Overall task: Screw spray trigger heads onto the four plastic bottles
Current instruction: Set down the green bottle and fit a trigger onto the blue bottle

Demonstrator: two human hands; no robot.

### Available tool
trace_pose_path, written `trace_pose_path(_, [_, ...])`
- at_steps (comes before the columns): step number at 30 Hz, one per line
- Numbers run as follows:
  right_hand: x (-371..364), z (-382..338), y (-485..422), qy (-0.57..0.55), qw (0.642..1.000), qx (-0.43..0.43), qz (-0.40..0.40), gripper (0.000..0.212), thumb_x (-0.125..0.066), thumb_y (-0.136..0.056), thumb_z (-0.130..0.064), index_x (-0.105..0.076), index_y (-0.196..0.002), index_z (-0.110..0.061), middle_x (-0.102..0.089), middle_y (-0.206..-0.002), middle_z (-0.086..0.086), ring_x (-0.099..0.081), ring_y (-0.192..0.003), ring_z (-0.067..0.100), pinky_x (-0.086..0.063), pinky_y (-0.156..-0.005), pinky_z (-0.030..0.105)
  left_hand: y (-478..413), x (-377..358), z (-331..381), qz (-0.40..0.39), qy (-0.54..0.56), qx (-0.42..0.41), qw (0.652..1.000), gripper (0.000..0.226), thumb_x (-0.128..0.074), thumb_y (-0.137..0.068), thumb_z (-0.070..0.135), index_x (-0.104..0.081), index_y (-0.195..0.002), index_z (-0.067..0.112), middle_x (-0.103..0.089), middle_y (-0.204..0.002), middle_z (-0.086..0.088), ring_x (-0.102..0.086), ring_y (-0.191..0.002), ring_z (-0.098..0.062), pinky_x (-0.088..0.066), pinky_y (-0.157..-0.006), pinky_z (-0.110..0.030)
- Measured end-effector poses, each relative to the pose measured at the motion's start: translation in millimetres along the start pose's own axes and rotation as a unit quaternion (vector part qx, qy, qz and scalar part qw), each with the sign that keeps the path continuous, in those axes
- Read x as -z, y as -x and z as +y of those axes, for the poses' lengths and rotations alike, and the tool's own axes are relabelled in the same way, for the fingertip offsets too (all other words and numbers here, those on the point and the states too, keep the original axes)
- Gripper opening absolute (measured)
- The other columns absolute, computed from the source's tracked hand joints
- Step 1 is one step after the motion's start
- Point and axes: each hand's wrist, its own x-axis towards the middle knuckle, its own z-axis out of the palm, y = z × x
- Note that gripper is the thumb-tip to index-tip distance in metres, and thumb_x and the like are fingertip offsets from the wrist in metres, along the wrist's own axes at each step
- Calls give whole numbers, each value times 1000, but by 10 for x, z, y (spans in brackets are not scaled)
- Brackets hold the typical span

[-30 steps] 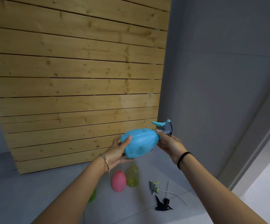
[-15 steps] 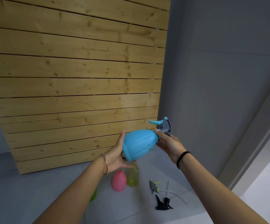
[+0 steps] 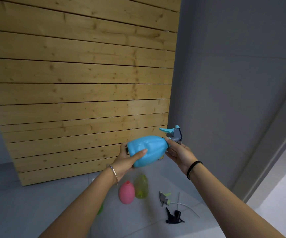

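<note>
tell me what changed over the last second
The left hand re-gripped the blue bottle: its thumb lifted off, then came back across the front. The right hand kept holding the trigger head at the neck. The pink bottle, yellow bottle, grey head and black head lay unmoved.

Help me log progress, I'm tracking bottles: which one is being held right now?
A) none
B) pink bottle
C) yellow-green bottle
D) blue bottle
D: the left hand grips the blue bottle round its body and the right hand holds its neck below the trigger head; the pink bottle and yellow-green bottle are down on the floor.
</note>
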Motion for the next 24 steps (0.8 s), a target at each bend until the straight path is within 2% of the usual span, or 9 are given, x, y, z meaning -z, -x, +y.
trace_pose_path(2, [2,-6,4,0,1000,-1,-6,42,-66,-86,-23,-58,-124,-8,-67,-121,8,-63,-110,18,-49,-90,25,-2,10,17,-31,12,10,999,83,-77,-61,49,-41,-131,22,-57,-127,-1,-63,-97,-11,-58,-66,-25])
trace_pose_path(4, [-5,-14,6,10,1000,4,-19,41,-65,-86,-21,-58,-123,-4,-67,-121,10,-64,-109,19,-50,-88,25,10,18,27,-77,51,96,991,84,-64,-54,71,-52,-123,26,-63,-122,-4,-64,-104,-19,-59,-69,-34])
trace_pose_path(7, [-23,-39,17,37,998,-1,-51,40,-61,-90,-24,-57,-124,-5,-67,-121,10,-63,-112,19,-50,-90,26,-35,65,-1,-77,107,184,974,80,-58,-58,72,-56,-122,23,-61,-126,-11,-62,-111,-28,-60,-73,-44])
trace_pose_path(10, [-50,-50,29,38,998,2,-59,31,-58,-91,-25,-59,-117,-8,-67,-117,7,-64,-106,14,-52,-82,20,-66,93,-7,-53,124,165,977,77,-66,-55,66,-58,-119,25,-63,-122,-10,-64,-107,-27,-60,-70,-43])
trace_pose_path(13, [-113,-53,28,6,999,13,-38,25,-59,-91,-23,-61,-110,-7,-68,-112,8,-66,-97,12,-55,-73,17,-63,70,18,-25,80,82,993,71,-67,-52,67,-61,-110,26,-71,-110,-6,-69,-98,-23,-59,-71,-38])
trace_pose_path(17, [-187,-47,14,-11,999,31,-24,37,-58,-91,-22,-56,-122,0,-65,-119,13,-63,-108,20,-50,-88,25,-61,36,45,41,49,-7,998,71,-65,-57,63,-63,-115,22,-74,-101,-2,-70,-93,-19,-59,-69,-36])
trace_pose_path(19, [-201,-49,5,-4,999,43,-20,38,-59,-91,-23,-58,-121,0,-66,-118,13,-64,-108,20,-49,-89,25,-62,46,54,33,61,1,998,63,-63,-66,59,-61,-118,22,-72,-104,-2,-68,-97,-20,-59,-72,-37])
trace_pose_path(21, [-206,-55,6,7,998,54,-32,37,-60,-90,-25,-59,-119,-1,-67,-118,12,-65,-106,18,-51,-86,21,-48,51,66,-5,97,51,994,50,-59,-76,58,-60,-116,28,-71,-108,-1,-68,-99,-20,-58,-76,-39])
trace_pose_path(24, [-248,-36,2,26,995,68,-67,32,-59,-90,-27,-62,-116,-8,-68,-118,6,-65,-104,11,-53,-85,18,-32,28,90,-14,188,131,973,52,-64,-71,62,-61,-109,28,-69,-111,-6,-67,-100,-26,-58,-76,-47])
